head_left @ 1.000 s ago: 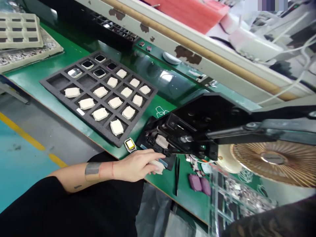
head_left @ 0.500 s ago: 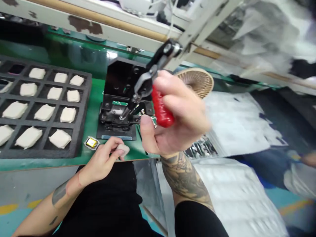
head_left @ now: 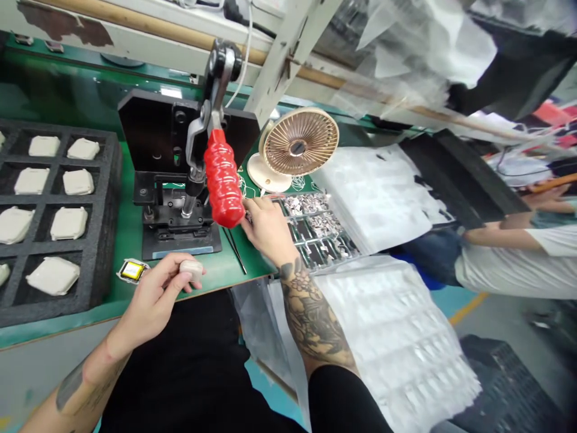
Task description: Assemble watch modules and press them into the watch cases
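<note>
My left hand [head_left: 155,294] pinches a small beige rounded-square casing [head_left: 192,270] just above the bench's front edge. Beside it on the green bench lies an open watch-like case [head_left: 133,270] with a yellow-edged part inside. Behind the hands stands a black hand press [head_left: 183,231], its red handle [head_left: 223,180] hanging downward and untouched. My right hand [head_left: 270,231] reaches down to the bench right of the press, by a clear compartment box [head_left: 311,246] of small parts. Its fingertips are partly hidden near the red handle. Black tweezers [head_left: 234,249] lie between the hands.
At left, a dark foam tray [head_left: 101,240] holds several beige casings. A round desk fan [head_left: 300,144] stands behind the box. White trays [head_left: 383,198] and a translucent sheet stack [head_left: 401,349] lie at right. Another person's arm [head_left: 500,237] shows at far right.
My right hand has let go of the red press handle and moved down to the bench beside the parts box. My left hand still holds the casing. The view has shifted rightward.
</note>
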The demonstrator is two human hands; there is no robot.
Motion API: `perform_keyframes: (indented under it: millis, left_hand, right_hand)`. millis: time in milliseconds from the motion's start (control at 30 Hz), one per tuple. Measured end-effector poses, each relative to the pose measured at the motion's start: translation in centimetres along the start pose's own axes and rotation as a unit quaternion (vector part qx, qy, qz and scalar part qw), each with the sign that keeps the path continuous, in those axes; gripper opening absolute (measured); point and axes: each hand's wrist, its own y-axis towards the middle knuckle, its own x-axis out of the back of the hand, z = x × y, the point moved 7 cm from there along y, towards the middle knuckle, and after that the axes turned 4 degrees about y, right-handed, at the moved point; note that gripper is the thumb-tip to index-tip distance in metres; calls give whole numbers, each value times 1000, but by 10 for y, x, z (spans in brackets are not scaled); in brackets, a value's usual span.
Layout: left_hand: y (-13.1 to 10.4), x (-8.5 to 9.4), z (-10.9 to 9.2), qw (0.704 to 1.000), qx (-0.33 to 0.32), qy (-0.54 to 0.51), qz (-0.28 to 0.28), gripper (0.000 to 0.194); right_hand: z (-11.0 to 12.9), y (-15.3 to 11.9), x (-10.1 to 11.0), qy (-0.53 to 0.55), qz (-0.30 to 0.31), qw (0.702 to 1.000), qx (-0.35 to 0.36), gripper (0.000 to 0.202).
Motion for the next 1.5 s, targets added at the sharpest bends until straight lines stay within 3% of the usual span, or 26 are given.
perform_keyframes:
  millis: [167,367,500,833,1067,1300,1500]
  left_hand:
    - [-1,3,-1,999,-7,-32,-31,24]
    - [0,1,-3,999,-16,-35,-21,22]
    - [1,2,-4,997,-27,-66,-31,20]
    - [7,6,-7,982,-43,-182,-31,26]
    - [3,6,-6,984,-54,-163,-38,19]
    - [-1,7,-3,987,-54,-147,-35,19]
    - [-1,6,-2,989,-46,-137,-38,20]
  right_hand:
    - [6,6,-14,32,5,999,-21,24]
    - [5,-1,-8,62,-27,998,-11,26]
    - [8,2,-11,29,10,1000,3,24]
    - [17,6,-13,-41,-20,993,107,29]
    - [15,3,-15,13,37,993,108,29]
    - [8,-5,-10,118,54,988,84,29]
    - [1,-18,1,189,17,980,68,20]
